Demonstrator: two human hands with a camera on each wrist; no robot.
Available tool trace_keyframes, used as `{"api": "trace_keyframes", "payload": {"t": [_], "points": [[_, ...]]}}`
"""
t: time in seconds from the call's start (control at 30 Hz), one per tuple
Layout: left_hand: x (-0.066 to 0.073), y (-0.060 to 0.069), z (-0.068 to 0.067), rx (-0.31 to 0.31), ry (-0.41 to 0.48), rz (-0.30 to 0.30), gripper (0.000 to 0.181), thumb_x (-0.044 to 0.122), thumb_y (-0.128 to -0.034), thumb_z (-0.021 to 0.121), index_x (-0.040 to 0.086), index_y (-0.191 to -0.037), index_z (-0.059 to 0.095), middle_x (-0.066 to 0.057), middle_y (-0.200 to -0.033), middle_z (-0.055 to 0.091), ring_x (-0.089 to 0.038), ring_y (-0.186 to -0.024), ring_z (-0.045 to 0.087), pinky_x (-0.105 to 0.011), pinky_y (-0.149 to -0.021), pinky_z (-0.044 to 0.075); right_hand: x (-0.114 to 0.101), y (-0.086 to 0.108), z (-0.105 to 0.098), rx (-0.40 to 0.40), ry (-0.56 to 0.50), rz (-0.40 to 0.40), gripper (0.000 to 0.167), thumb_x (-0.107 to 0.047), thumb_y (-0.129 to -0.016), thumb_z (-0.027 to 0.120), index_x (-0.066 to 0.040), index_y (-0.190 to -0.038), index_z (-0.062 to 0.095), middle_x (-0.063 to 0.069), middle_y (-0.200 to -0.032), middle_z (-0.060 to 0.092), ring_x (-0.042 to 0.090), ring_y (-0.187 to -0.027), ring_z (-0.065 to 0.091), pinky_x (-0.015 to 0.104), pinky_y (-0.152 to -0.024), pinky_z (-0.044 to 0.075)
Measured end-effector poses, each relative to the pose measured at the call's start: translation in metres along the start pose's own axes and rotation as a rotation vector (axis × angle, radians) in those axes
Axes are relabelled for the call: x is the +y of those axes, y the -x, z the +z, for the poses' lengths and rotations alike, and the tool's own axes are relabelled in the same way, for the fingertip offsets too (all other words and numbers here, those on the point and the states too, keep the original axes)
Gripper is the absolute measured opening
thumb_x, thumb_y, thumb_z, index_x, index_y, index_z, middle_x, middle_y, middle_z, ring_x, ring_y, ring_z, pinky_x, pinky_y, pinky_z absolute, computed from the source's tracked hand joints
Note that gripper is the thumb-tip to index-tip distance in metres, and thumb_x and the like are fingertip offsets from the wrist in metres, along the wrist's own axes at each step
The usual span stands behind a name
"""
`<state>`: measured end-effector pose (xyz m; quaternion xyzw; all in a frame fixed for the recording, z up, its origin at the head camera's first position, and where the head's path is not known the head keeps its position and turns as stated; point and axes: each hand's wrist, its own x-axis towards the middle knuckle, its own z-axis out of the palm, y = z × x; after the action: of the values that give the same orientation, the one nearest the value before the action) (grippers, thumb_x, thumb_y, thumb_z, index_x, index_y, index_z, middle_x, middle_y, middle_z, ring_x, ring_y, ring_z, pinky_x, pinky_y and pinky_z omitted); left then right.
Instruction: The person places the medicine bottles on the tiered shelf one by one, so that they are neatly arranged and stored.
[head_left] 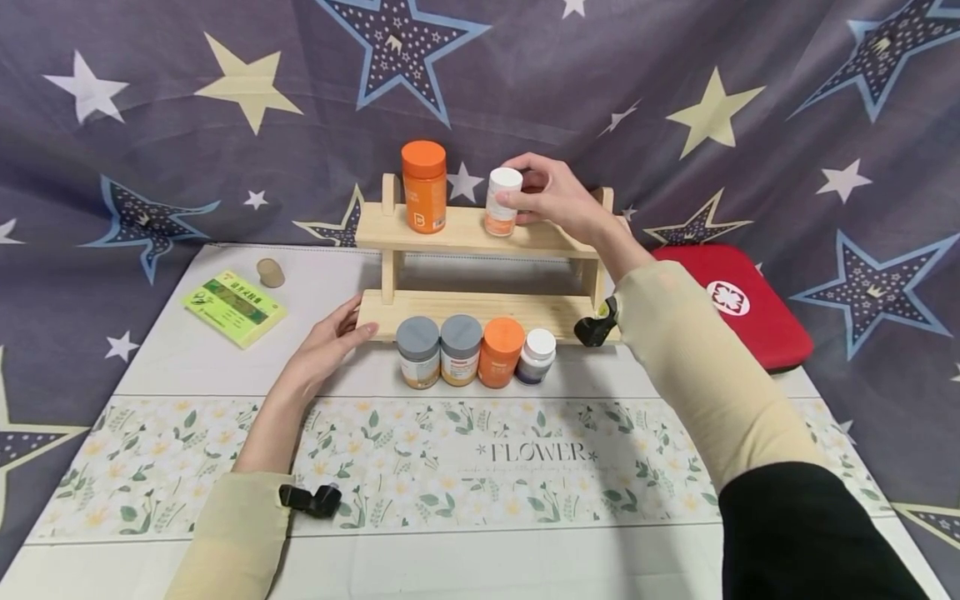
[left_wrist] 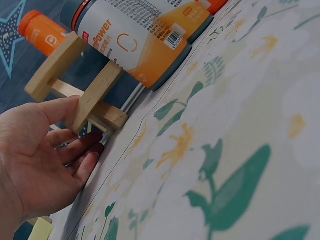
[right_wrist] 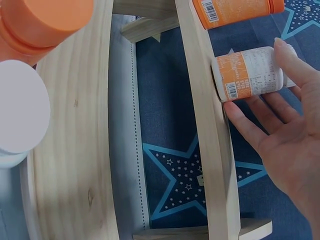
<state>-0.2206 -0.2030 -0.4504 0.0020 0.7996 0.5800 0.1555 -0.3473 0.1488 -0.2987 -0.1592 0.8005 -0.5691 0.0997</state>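
A two-tier wooden rack (head_left: 480,308) stands at the back of the table. My right hand (head_left: 558,196) holds a small white pill bottle (head_left: 502,202) with an orange lower label, thumb on one side and fingers on the other. In the right wrist view, the base of this white bottle (right_wrist: 250,74) meets the upper board (right_wrist: 210,125). An orange bottle (head_left: 424,187) stands on that board to its left. My left hand (head_left: 326,346) grips the left end of the lower board; in the left wrist view its thumb (left_wrist: 65,107) presses the wood, fingers partly behind it.
Before the lower board stand two grey-lidded jars (head_left: 418,354), an orange bottle (head_left: 501,354) and a white-capped bottle (head_left: 537,357) in a row. A yellow-green box (head_left: 235,308) and a brown cork-like piece (head_left: 270,272) lie left. A red case (head_left: 738,304) lies right.
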Motion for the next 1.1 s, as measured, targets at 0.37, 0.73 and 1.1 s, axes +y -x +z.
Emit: {"api": "trace_keyframes", "payload": {"t": [0.37,0.73,1.1], "points": [[0.001,0.001,-0.001,0.003,-0.008,-0.001,0.084,0.037,-0.1038,0.061,0.021,-0.167,0.008,-0.018,-0.17,0.026,-0.036,-0.159,0.022,-0.052,-0.132,0.017,0.001,0.0,0.003,-0.005,0.037,0.0,0.043,-0.018,-0.092,0.078,-0.012,-0.13,0.06,0.004,-0.116,0.069,0.016,-0.105,0.066,0.04,-0.092,0.062],[0.002,0.001,-0.002,0.007,-0.003,0.01,0.085,0.036,-0.1037,0.061,0.019,-0.167,0.008,-0.019,-0.17,0.025,-0.036,-0.159,0.022,-0.051,-0.132,0.02,0.006,0.012,-0.001,0.023,0.012,0.004,0.059,-0.024,-0.09,0.079,-0.014,-0.142,0.054,0.007,-0.13,0.063,0.018,-0.116,0.063,0.042,-0.099,0.06],[0.0,0.0,-0.002,0.002,0.002,0.014,0.084,0.035,-0.1041,0.061,0.017,-0.167,0.009,-0.019,-0.169,0.029,-0.035,-0.159,0.024,-0.051,-0.131,0.021,0.037,0.08,0.0,0.323,-0.208,-0.24,0.033,-0.014,-0.092,0.076,-0.001,-0.121,0.069,0.008,-0.107,0.076,0.016,-0.093,0.074,0.027,-0.081,0.064]]}}
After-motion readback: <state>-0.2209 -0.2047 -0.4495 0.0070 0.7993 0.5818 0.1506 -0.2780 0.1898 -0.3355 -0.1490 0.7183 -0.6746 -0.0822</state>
